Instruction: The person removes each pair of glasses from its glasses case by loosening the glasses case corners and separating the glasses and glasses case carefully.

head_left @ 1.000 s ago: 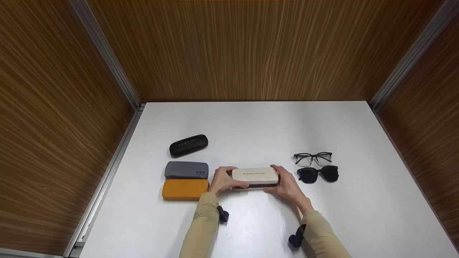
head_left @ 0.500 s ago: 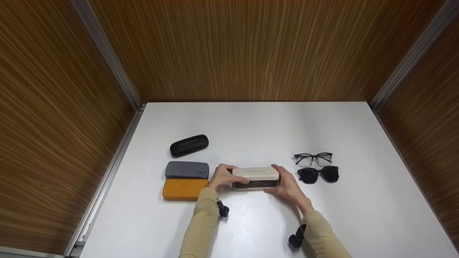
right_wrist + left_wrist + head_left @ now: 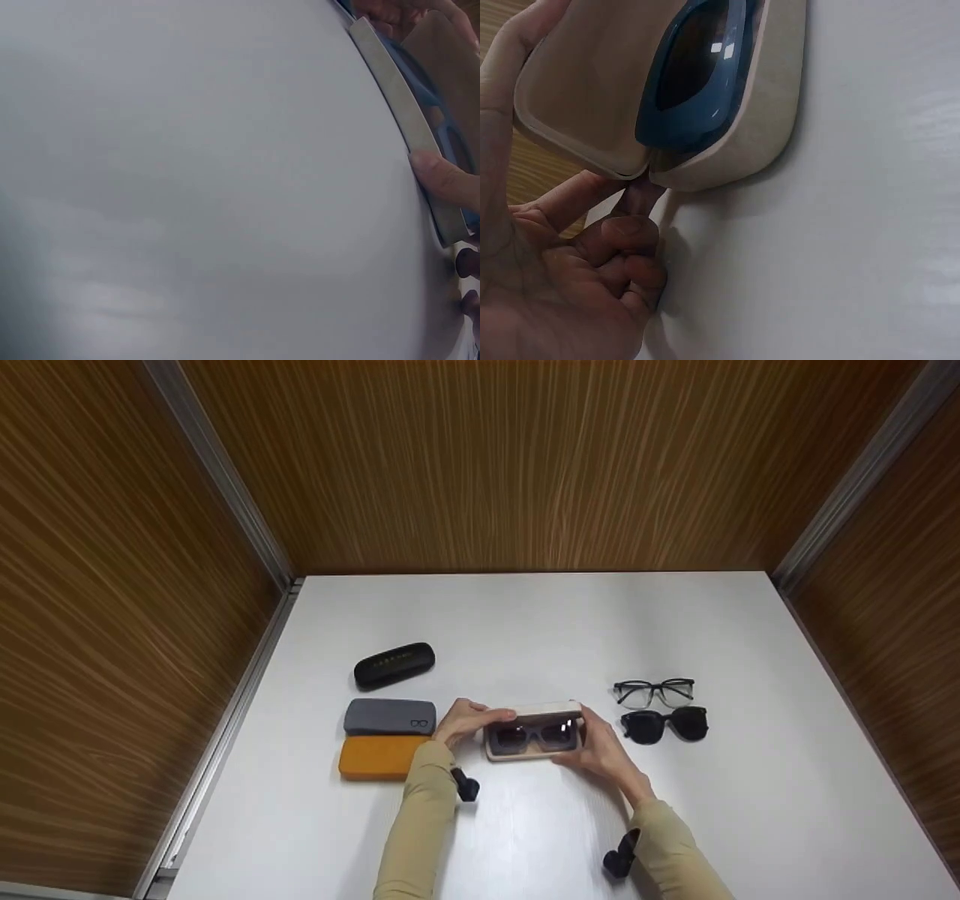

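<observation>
Head view: the left hand point(image 3: 466, 721) pinches the raised lid point(image 3: 551, 708) of a cream case point(image 3: 534, 757), thumb at its front rim, while the right hand point(image 3: 600, 750) grips the case's right end, its thumb against the front wall in the right wrist view; this split grip probably lets one hand steady the base while the other controls the lid. The case appears to rest on the desk point(image 3: 540, 645), about midway between its left and right edges, with blue-grey sunglasses point(image 3: 534, 736) inside. Toward the left edge, an orange case point(image 3: 379, 757) lies against a grey case point(image 3: 382, 716), a slanted black case point(image 3: 394, 666) apart beyond them toward the far left corner. Toward the right edge, clear glasses point(image 3: 656, 685) lie just beyond dark sunglasses point(image 3: 645, 727). Cases left, eyewear right: the layout looks like sorting by kind, leaving the middle for handling.
</observation>
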### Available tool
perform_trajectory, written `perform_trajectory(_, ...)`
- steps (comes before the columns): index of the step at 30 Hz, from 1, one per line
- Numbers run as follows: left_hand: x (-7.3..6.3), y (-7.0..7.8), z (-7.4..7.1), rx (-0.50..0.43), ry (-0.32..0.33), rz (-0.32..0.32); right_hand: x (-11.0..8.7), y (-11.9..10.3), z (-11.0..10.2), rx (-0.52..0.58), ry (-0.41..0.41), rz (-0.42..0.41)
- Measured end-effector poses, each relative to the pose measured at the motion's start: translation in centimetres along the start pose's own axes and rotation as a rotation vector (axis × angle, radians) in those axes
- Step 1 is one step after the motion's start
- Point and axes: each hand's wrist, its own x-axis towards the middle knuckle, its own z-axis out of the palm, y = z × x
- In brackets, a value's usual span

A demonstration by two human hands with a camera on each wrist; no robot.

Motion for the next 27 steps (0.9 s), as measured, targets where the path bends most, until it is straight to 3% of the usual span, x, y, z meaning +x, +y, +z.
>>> perform_trajectory(16,0.13,-0.61,-0.12,0.033,-0.051,0.030,-0.26,0.08,-0.04,0.038,-0.038,0.027)
perform_trajectory(27,0.01,-0.75,0.42,-0.030,-0.041,0.029,-0.47,0.24,-0.33,0.055,-0.065,0.003)
